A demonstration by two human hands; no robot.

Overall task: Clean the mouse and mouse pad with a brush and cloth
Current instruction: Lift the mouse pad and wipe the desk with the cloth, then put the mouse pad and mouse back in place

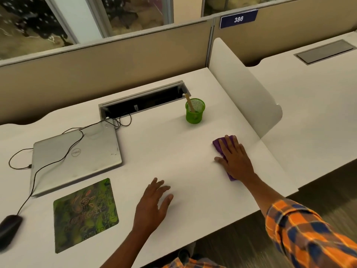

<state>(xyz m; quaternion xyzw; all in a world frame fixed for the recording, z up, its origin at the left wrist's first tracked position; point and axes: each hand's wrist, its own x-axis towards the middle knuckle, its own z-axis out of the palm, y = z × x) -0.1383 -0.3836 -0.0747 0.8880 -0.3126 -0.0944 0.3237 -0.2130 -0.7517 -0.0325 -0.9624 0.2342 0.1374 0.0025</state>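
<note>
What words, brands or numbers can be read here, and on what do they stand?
"386": white digits on the blue plate atop the beige partition.
"DELL": round logo on the closed silver laptop.
"Logitech": across the green patterned mouse pad; its smaller lettering is too blurred to read.

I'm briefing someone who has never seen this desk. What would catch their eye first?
Probably the bright green mesh cup at the back of the white desk, with a wooden stick standing in it. Next, the right hand lying flat on a purple cloth near the desk's right edge. At front left, a green patterned mouse pad lies before a closed silver laptop.
</note>
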